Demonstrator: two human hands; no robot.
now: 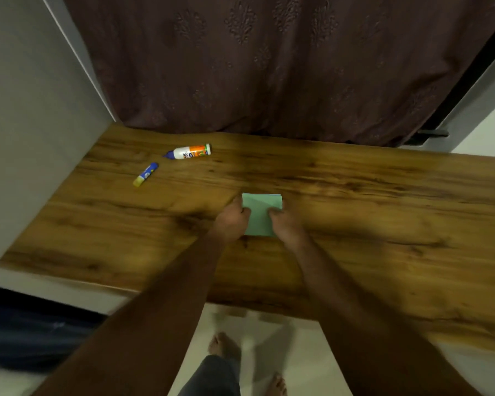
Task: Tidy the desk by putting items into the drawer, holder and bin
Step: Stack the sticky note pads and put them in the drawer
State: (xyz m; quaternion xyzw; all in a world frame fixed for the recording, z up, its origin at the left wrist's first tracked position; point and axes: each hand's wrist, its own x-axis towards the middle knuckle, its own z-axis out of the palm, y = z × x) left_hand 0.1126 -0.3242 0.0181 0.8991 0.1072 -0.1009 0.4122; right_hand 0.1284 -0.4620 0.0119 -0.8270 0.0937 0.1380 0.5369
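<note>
Both your hands, left hand (231, 217) and right hand (284, 222), pinch the flat, folded green paper (260, 214) over the glossy wood-grain desk (355, 212), glue bottle (190, 151) and glue stick (145, 174) lying apart.

Tabletop (355, 212): warm brown wood grain, streaked with darker veins
Folded paper (261, 215): pale mint green, plain
Glue bottle (190, 152): white body, orange label band, blue nozzle
Glue stick (145, 174): blue — a yellow end is seen
Curtain (269, 61): dark maroon-brown — a leaf motif is embossed
Floor (297, 367): cream
</note>
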